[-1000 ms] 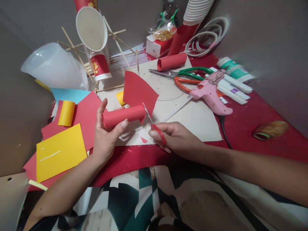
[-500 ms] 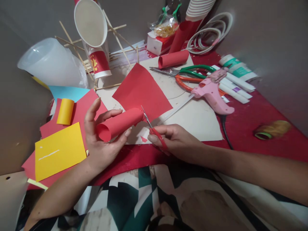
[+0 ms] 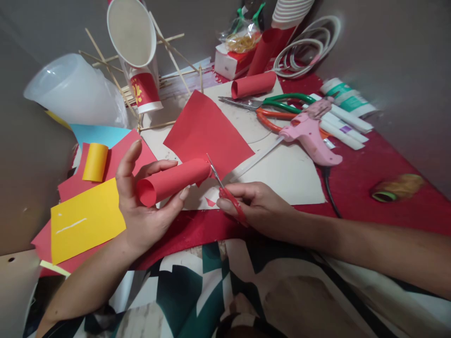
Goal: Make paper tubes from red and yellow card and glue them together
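My left hand (image 3: 148,197) grips a red paper tube (image 3: 176,180) between thumb and fingers, its open end facing left. At the tube's right end are the blades of small red-handled scissors (image 3: 232,202), held in my right hand (image 3: 257,204). The blades look nearly closed against the tube's edge. Behind the tube lies a red paper sheet (image 3: 207,131) on a white board (image 3: 292,173). A small red paper scrap (image 3: 211,202) sits below the tube's right end.
A pink glue gun (image 3: 310,136) and large scissors with green and orange handles (image 3: 278,105) lie to the right. Yellow paper (image 3: 88,223) and a yellow roll (image 3: 95,162) are on the left. Behind stand a paper cup (image 3: 132,33) and wooden sticks (image 3: 172,63).
My left hand and the tube's open end have shifted slightly left. My right hand and the scissors stay almost in the same place at the tube's right end.
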